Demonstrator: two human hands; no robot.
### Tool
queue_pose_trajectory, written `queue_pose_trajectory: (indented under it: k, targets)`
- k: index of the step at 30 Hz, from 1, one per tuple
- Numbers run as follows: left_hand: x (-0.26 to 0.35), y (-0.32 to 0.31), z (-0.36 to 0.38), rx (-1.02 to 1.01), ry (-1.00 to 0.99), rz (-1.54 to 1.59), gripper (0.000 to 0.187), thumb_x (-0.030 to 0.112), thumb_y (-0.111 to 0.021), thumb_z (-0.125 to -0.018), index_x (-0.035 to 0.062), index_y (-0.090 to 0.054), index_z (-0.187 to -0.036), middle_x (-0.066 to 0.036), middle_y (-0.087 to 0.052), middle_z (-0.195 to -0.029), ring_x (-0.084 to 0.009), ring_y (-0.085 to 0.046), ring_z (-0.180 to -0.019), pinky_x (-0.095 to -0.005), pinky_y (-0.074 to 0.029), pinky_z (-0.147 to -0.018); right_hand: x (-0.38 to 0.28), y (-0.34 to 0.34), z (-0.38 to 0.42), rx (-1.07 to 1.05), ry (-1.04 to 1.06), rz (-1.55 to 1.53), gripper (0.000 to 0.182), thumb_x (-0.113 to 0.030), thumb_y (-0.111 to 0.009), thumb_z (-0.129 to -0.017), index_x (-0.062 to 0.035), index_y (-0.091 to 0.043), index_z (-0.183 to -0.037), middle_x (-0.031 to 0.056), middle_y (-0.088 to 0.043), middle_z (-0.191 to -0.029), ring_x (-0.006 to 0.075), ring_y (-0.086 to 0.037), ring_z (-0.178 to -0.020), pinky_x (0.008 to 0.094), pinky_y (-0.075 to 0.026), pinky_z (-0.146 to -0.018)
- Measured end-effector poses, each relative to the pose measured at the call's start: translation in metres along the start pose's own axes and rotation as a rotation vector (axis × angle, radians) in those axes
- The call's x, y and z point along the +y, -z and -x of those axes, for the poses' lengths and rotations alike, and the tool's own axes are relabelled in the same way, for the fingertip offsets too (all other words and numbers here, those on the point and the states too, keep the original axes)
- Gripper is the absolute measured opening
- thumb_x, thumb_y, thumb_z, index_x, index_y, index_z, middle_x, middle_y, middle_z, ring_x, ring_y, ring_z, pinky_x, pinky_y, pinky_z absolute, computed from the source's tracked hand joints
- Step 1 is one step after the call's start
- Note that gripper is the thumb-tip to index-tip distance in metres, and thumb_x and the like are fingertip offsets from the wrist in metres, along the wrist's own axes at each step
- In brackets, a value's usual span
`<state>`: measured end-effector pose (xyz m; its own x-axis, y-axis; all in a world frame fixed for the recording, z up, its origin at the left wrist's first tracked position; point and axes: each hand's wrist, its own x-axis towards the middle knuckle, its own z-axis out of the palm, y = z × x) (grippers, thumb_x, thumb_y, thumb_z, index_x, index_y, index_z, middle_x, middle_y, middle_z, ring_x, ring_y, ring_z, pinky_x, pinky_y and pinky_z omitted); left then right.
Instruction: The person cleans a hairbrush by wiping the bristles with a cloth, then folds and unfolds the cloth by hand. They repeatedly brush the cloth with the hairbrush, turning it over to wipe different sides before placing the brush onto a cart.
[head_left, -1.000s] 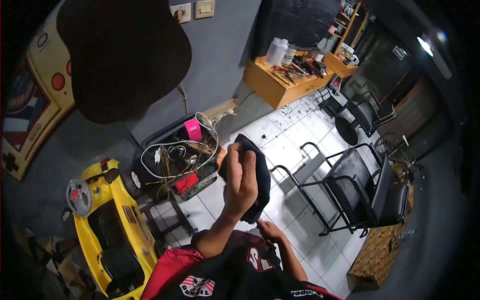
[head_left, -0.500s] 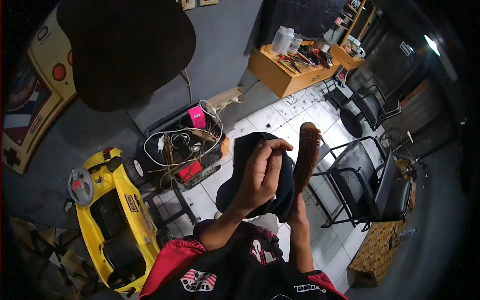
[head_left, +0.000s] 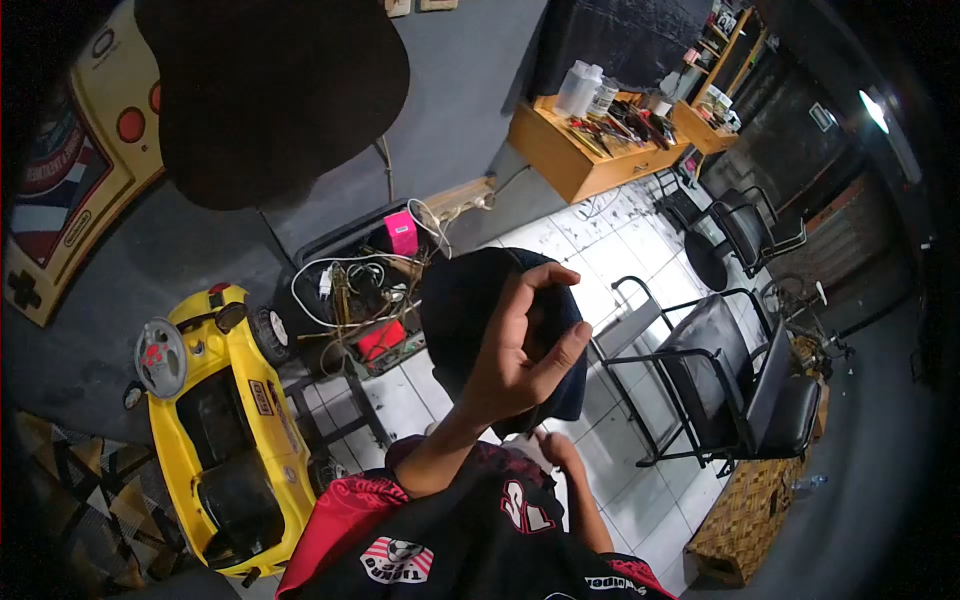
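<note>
A dark cap (head_left: pixel 465 315) is held up in front of my chest by my left hand (head_left: pixel 515 350). The fingers of that hand curve over the cap and its thumb stands apart from them. Lower and to the right, my right hand (head_left: pixel 563 452) is closed just below the cap's lower edge, its fingers partly hidden. The brown-bristled brush seen in this hand in the earlier frame is out of sight now, apparently behind the cap.
A yellow ride-on toy car (head_left: pixel 245 430) stands at left, beside a black bin of cables (head_left: pixel 350 290). Black metal-framed chairs (head_left: pixel 700 370) and a woven box (head_left: pixel 740 520) are at right. A wooden counter (head_left: pixel 560 150) holds bottles and tools at the back.
My right hand has moved down and left, and the brush has gone from view. The cap has turned and shifted slightly left. My left thumb and fingers have spread apart.
</note>
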<state>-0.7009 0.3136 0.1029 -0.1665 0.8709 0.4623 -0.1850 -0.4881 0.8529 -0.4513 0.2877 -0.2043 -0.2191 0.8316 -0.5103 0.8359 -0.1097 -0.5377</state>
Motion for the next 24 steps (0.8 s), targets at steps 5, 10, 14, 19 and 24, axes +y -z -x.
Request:
queue_pose_trajectory:
  k: [5, 10, 14, 19, 24]
  targets:
    - [-0.030, -0.011, -0.003, -0.133, -0.027, -0.113, 0.036, 0.005, -0.059, -0.082, -0.0003, -0.047, -0.115, -0.007, -0.048, -0.104, -0.0095, -0.047, -0.091, -0.0211, -0.041, -0.079, -0.125, 0.103, 0.053, 0.017, 0.009, -1.115, 0.048, -0.057, -0.039, -0.090, -0.0132, -0.047, -0.074, -0.0055, -0.034, -0.051, 0.0074, -0.032, -0.038, 0.0229, -0.022, -0.034]
    - [-0.037, -0.017, -0.002, -0.115, -0.054, -0.194, 0.031, 0.004, -0.058, -0.083, -0.0003, -0.048, -0.112, -0.007, -0.049, -0.102, -0.0100, -0.049, -0.089, -0.0219, -0.041, -0.078, -0.168, 0.116, 0.074, 0.045, 0.320, -1.113, 0.057, -0.060, -0.029, -0.091, -0.0087, -0.048, -0.075, -0.0009, -0.041, -0.051, 0.0097, -0.035, -0.038, 0.0248, -0.025, -0.036]
    - [-0.039, -0.010, -0.002, -0.021, -0.018, -0.030, 0.032, 0.000, -0.055, -0.084, 0.0031, -0.041, -0.113, 0.000, -0.046, -0.092, -0.0034, -0.045, -0.079, -0.0179, -0.038, -0.069, -0.115, 0.053, 0.026, -0.034, 0.382, -0.622, 0.052, -0.044, -0.026, -0.096, -0.0073, -0.046, -0.065, -0.0010, -0.044, -0.055, 0.0078, -0.036, -0.047, 0.0247, -0.028, -0.042]
    - [-0.018, -0.003, -0.003, 0.077, 0.058, 0.211, 0.034, -0.002, -0.055, -0.084, 0.0025, -0.041, -0.115, 0.000, -0.039, -0.094, -0.0009, -0.037, -0.073, -0.0148, -0.034, -0.064, 0.036, -0.053, -0.055, -0.254, 0.117, 0.564, 0.052, -0.049, -0.033, -0.092, -0.0070, -0.064, -0.096, 0.0180, -0.063, -0.080, 0.0366, -0.060, -0.074, 0.0462, -0.045, -0.063]
    - [-0.017, 0.002, -0.007, 0.059, 0.043, 0.252, 0.042, -0.002, -0.056, -0.082, 0.0035, -0.037, -0.119, 0.002, -0.041, -0.087, -0.0016, -0.040, -0.073, -0.0158, -0.034, -0.065, 0.067, -0.027, -0.050, -0.010, 0.054, 0.165, 0.052, -0.046, -0.037, -0.093, -0.0015, -0.060, -0.079, 0.0200, -0.059, -0.066, 0.0365, -0.057, -0.060, 0.0448, -0.044, -0.055]
